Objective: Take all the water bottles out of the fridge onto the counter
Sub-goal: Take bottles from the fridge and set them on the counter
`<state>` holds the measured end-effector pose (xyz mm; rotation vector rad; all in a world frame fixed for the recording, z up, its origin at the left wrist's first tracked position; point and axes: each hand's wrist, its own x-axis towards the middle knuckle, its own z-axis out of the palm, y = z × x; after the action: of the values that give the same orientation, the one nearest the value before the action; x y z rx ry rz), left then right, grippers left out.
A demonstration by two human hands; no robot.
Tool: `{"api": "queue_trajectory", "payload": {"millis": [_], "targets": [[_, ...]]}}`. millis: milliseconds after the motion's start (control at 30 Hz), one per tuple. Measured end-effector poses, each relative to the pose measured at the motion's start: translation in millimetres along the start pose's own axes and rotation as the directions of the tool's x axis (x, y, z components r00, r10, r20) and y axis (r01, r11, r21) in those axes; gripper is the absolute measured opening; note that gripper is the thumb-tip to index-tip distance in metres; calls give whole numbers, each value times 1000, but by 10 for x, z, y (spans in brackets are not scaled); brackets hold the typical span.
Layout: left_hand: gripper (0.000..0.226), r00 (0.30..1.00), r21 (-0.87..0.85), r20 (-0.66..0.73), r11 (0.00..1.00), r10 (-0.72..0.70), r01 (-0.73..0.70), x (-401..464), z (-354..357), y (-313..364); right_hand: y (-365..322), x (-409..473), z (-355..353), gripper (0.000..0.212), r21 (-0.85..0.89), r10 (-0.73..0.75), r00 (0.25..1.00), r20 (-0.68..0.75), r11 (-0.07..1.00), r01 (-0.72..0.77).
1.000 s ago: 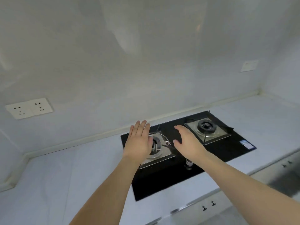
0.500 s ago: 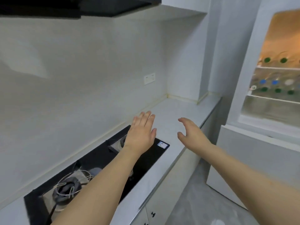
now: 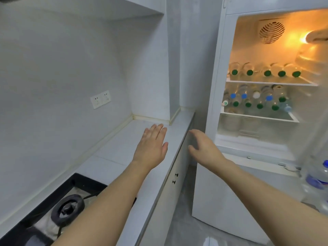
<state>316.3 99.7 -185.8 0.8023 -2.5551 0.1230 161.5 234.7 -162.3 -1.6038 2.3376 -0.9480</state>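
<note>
My left hand (image 3: 150, 148) hangs flat and open over the counter (image 3: 124, 139), fingers straight and pointing toward its far right corner, holding nothing. Just right of it, past the counter's front edge, my right hand (image 3: 204, 148) floats in the gap between counter and fridge (image 3: 213, 103), fingers loosely spread and slightly bent, also empty. The bottles lie up and to the right of both hands, inside the open fridge, so my right hand is the nearer one and the reach goes forward, upward and to the right. On the upper shelf (image 3: 271, 83) a row of green-capped bottles (image 3: 266, 71) lies on its side, caps toward me, long axes running straight back into the fridge. On the lower shelf (image 3: 259, 117) a fuller stack of bottles (image 3: 257, 100) lies the same way, with green, blue and white caps facing out, the left end closest to my right hand. At the far right edge of view another bottle (image 3: 317, 180) with a blue cap and label stands upright, apparently in the door. I judge nothing has reached the counter yet, so I would pull each bottle out cap first, along its own axis.
</note>
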Motion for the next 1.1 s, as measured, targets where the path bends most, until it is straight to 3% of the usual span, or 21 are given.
{"api": "queue_trajectory", "payload": {"millis": [300,633,800,933,1100], "targets": [[54,981,-86,-57,978,186,-190,1732,511,166,811,1116,-542,55,-36,125,988,-96,991,-129],[51,852,-191,-202,834,484,-518,3257,1007,1376,1891,1726,-1662,53,59,301,862,-407,951,-304],[52,828,-264,-262,788,497,-556,3970,1236,2018,2470,2099,-2252,47,98,315,788,-530,945,-312],[48,823,-252,-293,791,486,-557,4541,1365,2357,2932,2371,-2651,50,174,376,727,-575,924,-340],[51,827,-182,-295,821,480,-541,5111,1518,2670,3356,2661,-2979,54,150,369,690,-623,922,-357]]}}
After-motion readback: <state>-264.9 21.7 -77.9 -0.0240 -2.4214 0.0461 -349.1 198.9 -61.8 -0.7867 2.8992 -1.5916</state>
